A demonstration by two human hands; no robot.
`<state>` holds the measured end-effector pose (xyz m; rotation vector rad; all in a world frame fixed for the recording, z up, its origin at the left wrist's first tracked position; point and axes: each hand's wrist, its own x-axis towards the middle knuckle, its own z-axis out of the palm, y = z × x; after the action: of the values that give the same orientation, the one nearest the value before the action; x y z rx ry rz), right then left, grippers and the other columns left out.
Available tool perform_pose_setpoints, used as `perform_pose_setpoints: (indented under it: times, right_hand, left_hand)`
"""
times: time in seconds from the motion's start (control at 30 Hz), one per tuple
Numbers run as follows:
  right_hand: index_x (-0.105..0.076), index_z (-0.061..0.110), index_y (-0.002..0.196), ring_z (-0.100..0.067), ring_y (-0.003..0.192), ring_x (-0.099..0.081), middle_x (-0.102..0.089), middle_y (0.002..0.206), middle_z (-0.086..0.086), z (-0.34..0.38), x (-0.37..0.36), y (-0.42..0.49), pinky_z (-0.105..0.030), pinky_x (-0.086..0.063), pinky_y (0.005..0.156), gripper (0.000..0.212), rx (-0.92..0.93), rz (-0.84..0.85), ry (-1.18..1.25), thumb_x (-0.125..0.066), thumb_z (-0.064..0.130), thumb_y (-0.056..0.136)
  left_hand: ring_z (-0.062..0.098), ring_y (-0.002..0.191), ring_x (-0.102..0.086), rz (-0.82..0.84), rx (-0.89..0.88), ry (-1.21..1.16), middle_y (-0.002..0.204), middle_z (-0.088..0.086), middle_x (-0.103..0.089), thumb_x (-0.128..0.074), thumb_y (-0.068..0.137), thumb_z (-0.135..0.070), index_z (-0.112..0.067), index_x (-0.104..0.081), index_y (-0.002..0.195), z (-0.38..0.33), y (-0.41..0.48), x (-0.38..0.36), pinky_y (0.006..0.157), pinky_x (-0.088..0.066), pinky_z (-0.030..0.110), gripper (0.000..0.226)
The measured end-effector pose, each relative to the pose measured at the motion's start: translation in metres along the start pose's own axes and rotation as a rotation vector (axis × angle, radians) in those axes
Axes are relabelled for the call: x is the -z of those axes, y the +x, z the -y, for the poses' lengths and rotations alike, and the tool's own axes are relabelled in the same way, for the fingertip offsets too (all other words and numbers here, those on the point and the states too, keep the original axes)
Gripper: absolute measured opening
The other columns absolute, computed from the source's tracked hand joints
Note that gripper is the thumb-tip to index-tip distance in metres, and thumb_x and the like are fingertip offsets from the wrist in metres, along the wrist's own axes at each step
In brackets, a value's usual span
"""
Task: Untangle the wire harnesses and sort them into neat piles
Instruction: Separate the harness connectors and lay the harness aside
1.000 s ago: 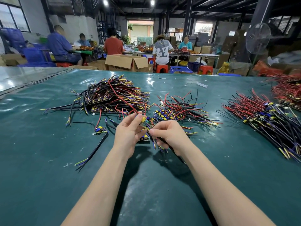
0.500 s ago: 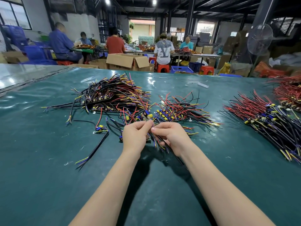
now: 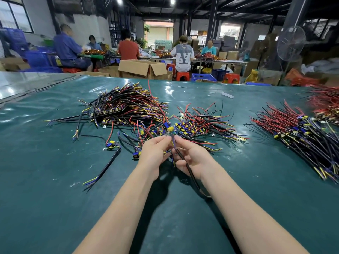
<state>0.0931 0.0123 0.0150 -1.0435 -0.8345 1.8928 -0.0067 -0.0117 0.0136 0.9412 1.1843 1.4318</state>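
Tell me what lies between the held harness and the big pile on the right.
Held by left hand and right hand, the harness has wire ends of the middle pile just right of it; past them, just mat up to the right pile.

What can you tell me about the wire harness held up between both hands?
It is a wire harness with a yellow capacitor on top, thin coloured wires below it, and a black-sheathed lower length running down toward the person. The left hand and right hand pinch it just under the capacitor, and the black length crosses the right palm. It stands roughly upright in front of the tangled pile.
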Motion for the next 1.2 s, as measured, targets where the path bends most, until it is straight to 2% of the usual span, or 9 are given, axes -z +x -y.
perform_pose_setpoints:
  times: [0.17, 0.33, 0.43, 0.5, 0.63, 0.83, 0.93, 1.03, 1.2]
  right_hand:
    - [-0.061, 0.009, 0.075, -0.003, 0.031, -0.036, -0.048, 0.045, 0.003, 0.002, 0.000, 0.000, -0.011, -0.022, 0.026, 0.018, 0.011, -0.011, -0.001, -0.058, 0.021, 0.089]
    - [-0.060, 0.012, 0.072, -0.004, 0.032, -0.041, -0.051, 0.044, 0.004, 0.003, 0.000, -0.002, -0.010, -0.023, 0.026, 0.020, -0.066, 0.057, 0.092, -0.055, 0.019, 0.089]
    - [-0.062, 0.008, 0.070, -0.003, 0.031, -0.040, -0.049, 0.043, 0.003, 0.000, -0.001, -0.002, -0.010, -0.024, 0.026, 0.021, -0.063, 0.012, 0.077, -0.057, 0.017, 0.089]
    - [-0.060, 0.008, 0.071, -0.003, 0.030, -0.041, -0.049, 0.042, 0.003, -0.003, -0.004, -0.001, -0.011, -0.026, 0.027, 0.017, 0.047, -0.045, 0.012, -0.058, 0.011, 0.088]
    - [-0.059, 0.010, 0.066, -0.005, 0.032, -0.043, -0.050, 0.040, 0.003, -0.006, -0.009, -0.001, -0.011, -0.031, 0.031, 0.020, 0.289, -0.129, -0.076, -0.062, 0.003, 0.084]
    - [-0.058, 0.012, 0.066, -0.003, 0.033, -0.044, -0.053, 0.041, 0.006, -0.002, -0.006, -0.005, -0.012, -0.028, 0.031, 0.020, 0.345, -0.108, -0.202, -0.062, 0.005, 0.085]
    - [-0.059, 0.012, 0.067, -0.001, 0.035, -0.047, -0.055, 0.042, 0.007, -0.001, -0.005, -0.006, -0.013, -0.028, 0.031, 0.019, 0.321, -0.066, -0.256, -0.061, 0.005, 0.085]
    - [-0.059, 0.009, 0.070, -0.004, 0.036, -0.046, -0.054, 0.043, 0.003, -0.001, -0.007, -0.006, -0.013, -0.027, 0.030, 0.018, 0.271, -0.010, -0.175, -0.058, 0.001, 0.085]
    - [-0.056, 0.006, 0.069, -0.002, 0.032, -0.043, -0.050, 0.043, 0.000, 0.003, -0.007, -0.006, -0.008, -0.027, 0.029, 0.022, 0.076, 0.030, -0.049, -0.051, 0.005, 0.090]
  left_hand:
    - [0.013, 0.075, -0.051, -0.017, -0.157, 0.206, 0.072, 0.002, -0.058, -0.050, 0.094, -0.012, -0.016, -0.061, 0.065, -0.001, -0.002, -0.001, 0.072, -0.040, 0.027, 0.031]
    - [0.016, 0.070, -0.051, -0.009, -0.192, 0.192, 0.066, 0.003, -0.060, -0.051, 0.092, -0.010, -0.014, -0.067, 0.069, -0.004, -0.001, 0.000, 0.071, -0.040, 0.030, 0.029]
    - [0.024, 0.071, -0.058, -0.196, -0.332, 0.574, 0.069, 0.008, -0.068, -0.057, 0.089, -0.019, -0.010, -0.072, 0.072, 0.001, -0.001, 0.001, 0.070, -0.044, 0.031, 0.024]
    - [0.022, 0.073, -0.063, -0.378, -0.402, 0.674, 0.069, 0.004, -0.071, -0.064, 0.083, -0.024, -0.015, -0.076, 0.074, 0.001, -0.002, 0.002, 0.069, -0.047, 0.030, 0.017]
    - [0.017, 0.062, -0.063, -0.432, -0.360, 0.337, 0.056, -0.006, -0.064, -0.072, 0.075, -0.016, -0.021, -0.071, 0.062, 0.001, -0.003, 0.000, 0.070, -0.053, 0.031, 0.014]
    - [0.007, 0.057, -0.060, -0.246, -0.274, 0.041, 0.053, -0.009, -0.064, -0.069, 0.079, -0.003, -0.019, -0.067, 0.061, 0.004, 0.000, -0.001, 0.063, -0.054, 0.028, 0.024]
    - [0.009, 0.056, -0.061, -0.205, -0.241, -0.083, 0.057, -0.002, -0.064, -0.067, 0.079, 0.003, -0.013, -0.060, 0.069, 0.002, 0.001, 0.003, 0.060, -0.055, 0.024, 0.020]
    - [0.008, 0.054, -0.062, -0.196, -0.147, -0.289, 0.069, 0.006, -0.063, -0.064, 0.081, 0.006, -0.013, -0.046, 0.084, -0.001, 0.003, 0.003, 0.055, -0.055, 0.019, 0.026]
    - [0.005, 0.051, -0.064, -0.022, -0.039, -0.318, 0.074, 0.005, -0.063, -0.056, 0.086, 0.005, -0.011, -0.057, 0.084, -0.004, 0.003, 0.004, 0.052, -0.053, 0.015, 0.016]
